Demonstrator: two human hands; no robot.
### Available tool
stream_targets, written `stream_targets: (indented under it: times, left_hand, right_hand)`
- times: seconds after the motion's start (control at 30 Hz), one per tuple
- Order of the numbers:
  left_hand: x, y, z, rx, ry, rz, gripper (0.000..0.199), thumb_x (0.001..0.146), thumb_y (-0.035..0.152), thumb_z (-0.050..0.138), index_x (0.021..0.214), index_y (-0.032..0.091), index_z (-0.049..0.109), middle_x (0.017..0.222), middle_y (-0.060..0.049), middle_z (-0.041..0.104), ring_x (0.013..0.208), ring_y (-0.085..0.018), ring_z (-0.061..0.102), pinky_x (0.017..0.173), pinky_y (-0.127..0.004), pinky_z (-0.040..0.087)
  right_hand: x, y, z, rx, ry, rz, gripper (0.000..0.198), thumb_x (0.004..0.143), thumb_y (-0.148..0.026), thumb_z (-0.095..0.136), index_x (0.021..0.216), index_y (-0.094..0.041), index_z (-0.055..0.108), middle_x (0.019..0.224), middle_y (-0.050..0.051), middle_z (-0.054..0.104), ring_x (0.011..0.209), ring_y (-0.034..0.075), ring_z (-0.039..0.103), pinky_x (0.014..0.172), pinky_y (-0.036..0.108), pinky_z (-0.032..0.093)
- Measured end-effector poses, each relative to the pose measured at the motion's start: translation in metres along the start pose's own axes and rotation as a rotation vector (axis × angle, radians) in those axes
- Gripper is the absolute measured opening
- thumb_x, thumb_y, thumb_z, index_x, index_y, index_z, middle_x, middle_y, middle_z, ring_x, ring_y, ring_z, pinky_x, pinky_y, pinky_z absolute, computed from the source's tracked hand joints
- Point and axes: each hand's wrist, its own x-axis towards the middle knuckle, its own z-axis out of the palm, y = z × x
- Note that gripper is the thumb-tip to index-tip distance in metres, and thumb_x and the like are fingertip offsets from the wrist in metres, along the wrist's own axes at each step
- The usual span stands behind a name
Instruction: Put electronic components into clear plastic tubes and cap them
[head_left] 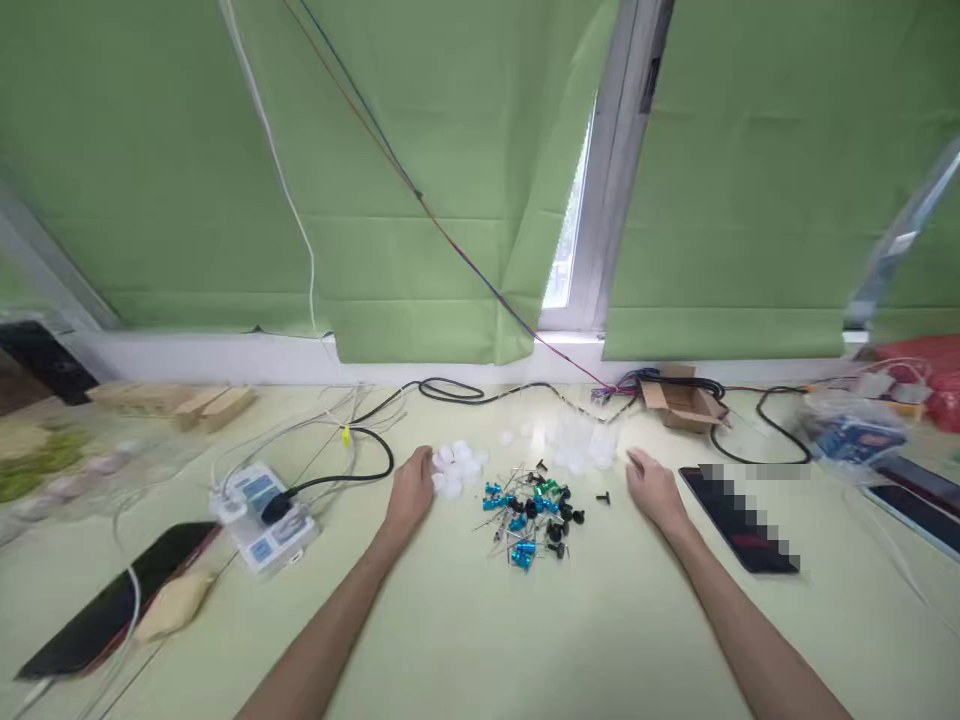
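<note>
My left hand (412, 485) rests on the table at the left edge of a small heap of white translucent pieces (456, 467), its fingers loosely bent and holding nothing I can see. Across from it, my right hand (654, 487) lies on the table with a small gap between thumb and fingers, nothing visible in it. Between the hands is a loose pile of small parts with thin wire-like leads: blue ones (523, 554), black ones (555, 530) and a few green ones (547, 488). A second patch of white translucent pieces (581, 447) lies behind the pile, nearer my right hand.
To the left are a white power strip (270, 525) with a black plug, and a dark phone-like slab (124, 595). On the right lie a black phone (739, 520) and an open cardboard box (682, 402). Cables (480, 396) run along the back below green blinds (427, 250).
</note>
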Motion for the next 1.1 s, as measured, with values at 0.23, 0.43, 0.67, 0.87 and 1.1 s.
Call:
stream_targets:
  times: [0.23,0.43,0.67,0.87,1.1]
  left_hand:
    - [0.0001,-0.0005,-0.0022,0.005,0.004,0.002,0.034,0.089,0.012,0.035,0.110,0.017,0.062,0.109,-0.012,0.073,0.102,-0.025,0.068,0.086,-0.031,0.050]
    - [-0.0005,0.0016,-0.0025,0.017,0.003,0.004,0.034,0.090,0.014,0.035,0.110,0.017,0.062,0.108,-0.012,0.074,0.100,-0.026,0.068,0.084,-0.032,0.051]
    - [-0.0010,0.0021,-0.0022,0.023,-0.002,0.014,0.033,0.091,0.016,0.034,0.110,0.017,0.061,0.106,-0.011,0.074,0.097,-0.026,0.069,0.082,-0.033,0.051]
    - [-0.0005,0.0010,-0.0015,0.033,-0.003,0.013,0.033,0.092,0.017,0.034,0.111,0.018,0.061,0.104,-0.011,0.074,0.096,-0.025,0.069,0.081,-0.032,0.050]
    - [0.0012,0.0020,-0.0022,0.059,-0.024,0.005,0.034,0.092,0.018,0.034,0.112,0.018,0.061,0.100,-0.011,0.074,0.092,-0.027,0.069,0.079,-0.033,0.049]
  right_hand:
    - [-0.0001,0.0018,0.0007,0.004,0.014,0.003,0.043,0.088,-0.019,0.043,0.123,-0.006,0.064,0.133,0.019,0.061,0.129,0.029,0.054,0.111,0.040,0.038]
    - [0.0001,0.0030,0.0021,0.014,0.027,0.001,0.043,0.089,-0.019,0.043,0.123,-0.006,0.064,0.133,0.019,0.061,0.129,0.029,0.054,0.112,0.041,0.036]
    - [0.0000,0.0024,0.0021,0.021,0.033,-0.002,0.043,0.088,-0.019,0.043,0.122,-0.006,0.065,0.132,0.020,0.061,0.128,0.028,0.054,0.112,0.040,0.037]
    - [-0.0001,0.0020,0.0011,0.026,0.033,-0.006,0.044,0.088,-0.018,0.043,0.123,-0.003,0.064,0.132,0.022,0.060,0.128,0.030,0.054,0.112,0.042,0.037]
    - [0.0004,0.0023,0.0010,0.029,0.045,-0.012,0.041,0.087,-0.017,0.044,0.121,-0.008,0.065,0.132,0.019,0.062,0.128,0.028,0.055,0.112,0.042,0.037]
